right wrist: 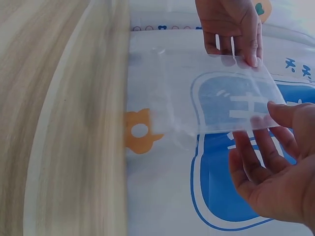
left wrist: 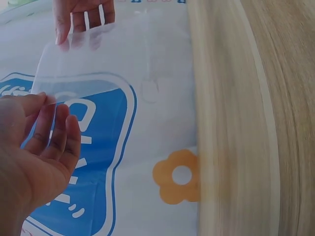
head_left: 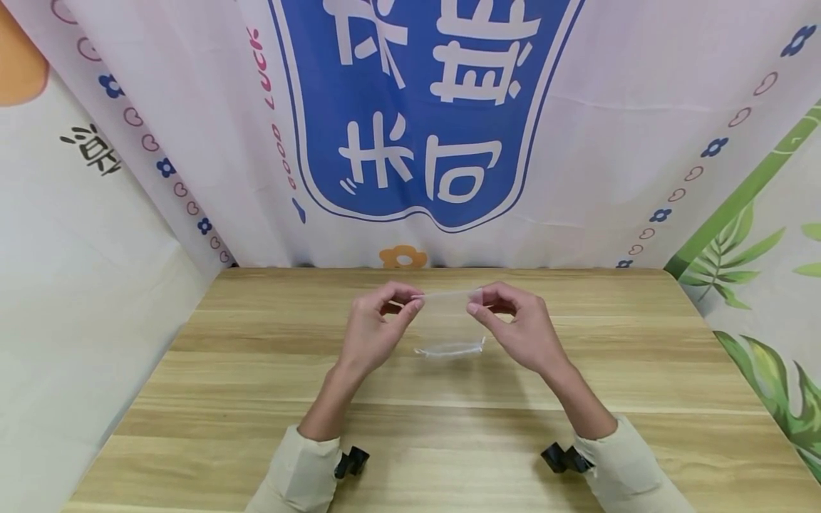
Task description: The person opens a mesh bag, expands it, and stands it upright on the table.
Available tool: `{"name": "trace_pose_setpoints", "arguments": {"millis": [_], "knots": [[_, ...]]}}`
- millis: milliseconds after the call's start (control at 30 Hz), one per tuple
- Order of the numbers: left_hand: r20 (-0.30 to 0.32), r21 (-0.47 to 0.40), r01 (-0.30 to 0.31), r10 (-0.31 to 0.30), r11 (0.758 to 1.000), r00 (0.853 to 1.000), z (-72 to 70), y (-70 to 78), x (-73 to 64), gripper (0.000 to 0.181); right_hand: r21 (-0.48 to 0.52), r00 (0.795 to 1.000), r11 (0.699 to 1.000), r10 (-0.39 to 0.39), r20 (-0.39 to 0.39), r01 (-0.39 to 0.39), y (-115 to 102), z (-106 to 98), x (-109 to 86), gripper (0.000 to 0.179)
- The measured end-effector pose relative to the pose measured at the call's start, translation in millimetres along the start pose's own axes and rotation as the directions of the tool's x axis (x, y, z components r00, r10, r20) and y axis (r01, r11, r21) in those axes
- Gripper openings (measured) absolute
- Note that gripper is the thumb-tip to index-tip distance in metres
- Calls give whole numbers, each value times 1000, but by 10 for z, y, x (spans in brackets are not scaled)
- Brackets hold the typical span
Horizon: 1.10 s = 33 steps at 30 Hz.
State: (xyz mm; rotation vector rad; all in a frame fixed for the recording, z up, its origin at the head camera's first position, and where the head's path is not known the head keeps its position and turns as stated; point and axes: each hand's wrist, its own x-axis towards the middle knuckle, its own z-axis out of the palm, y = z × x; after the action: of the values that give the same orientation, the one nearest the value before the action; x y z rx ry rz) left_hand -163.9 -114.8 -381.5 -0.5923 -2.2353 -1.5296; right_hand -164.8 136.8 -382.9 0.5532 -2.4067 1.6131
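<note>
Between both hands hangs a clear plastic bag (head_left: 447,317), thin and see-through, held up above the wooden table. My left hand (head_left: 378,320) pinches its upper left corner between thumb and forefinger; in the left wrist view the other fingers of the left hand (left wrist: 47,142) are loosely bent. The upper right corner is pinched by my right hand (head_left: 519,324). From the right wrist side, the bag (right wrist: 216,93) looks flat and stretched, with the right hand (right wrist: 275,167) at its near edge. The bag's lower edge shows a bright crease and small corner tips.
The wood-grain table (head_left: 256,399) spreads under both arms, and its far edge meets a printed cloth (head_left: 577,178) with a blue sign. Side cloths stand at left and right. Black mounts (head_left: 351,463) sit at both sleeve cuffs.
</note>
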Motion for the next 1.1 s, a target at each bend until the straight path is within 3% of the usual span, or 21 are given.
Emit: {"name": "trace_pose_setpoints", "arguments": {"millis": [167, 300, 667, 1100], "knots": [[4, 14, -52, 52, 999, 999, 25, -2, -4, 8, -9, 1000, 1000, -11, 1, 11, -34, -5, 5, 13], [-9, 20, -60, 60, 998, 998, 24, 10, -2, 8, -15, 1000, 1000, -11, -6, 11, -63, 7, 16, 13], [-14, 50, -38, 39, 998, 999, 21, 20, 2, 12, -24, 999, 1000, -4, -39, 3, -94, 78, 51, 11], [-10, -20, 12, -13, 1000, 1000, 59, 24, -17, 14, 14, 997, 1000, 9, -74, -8, -135, 125, 66, 12]]}}
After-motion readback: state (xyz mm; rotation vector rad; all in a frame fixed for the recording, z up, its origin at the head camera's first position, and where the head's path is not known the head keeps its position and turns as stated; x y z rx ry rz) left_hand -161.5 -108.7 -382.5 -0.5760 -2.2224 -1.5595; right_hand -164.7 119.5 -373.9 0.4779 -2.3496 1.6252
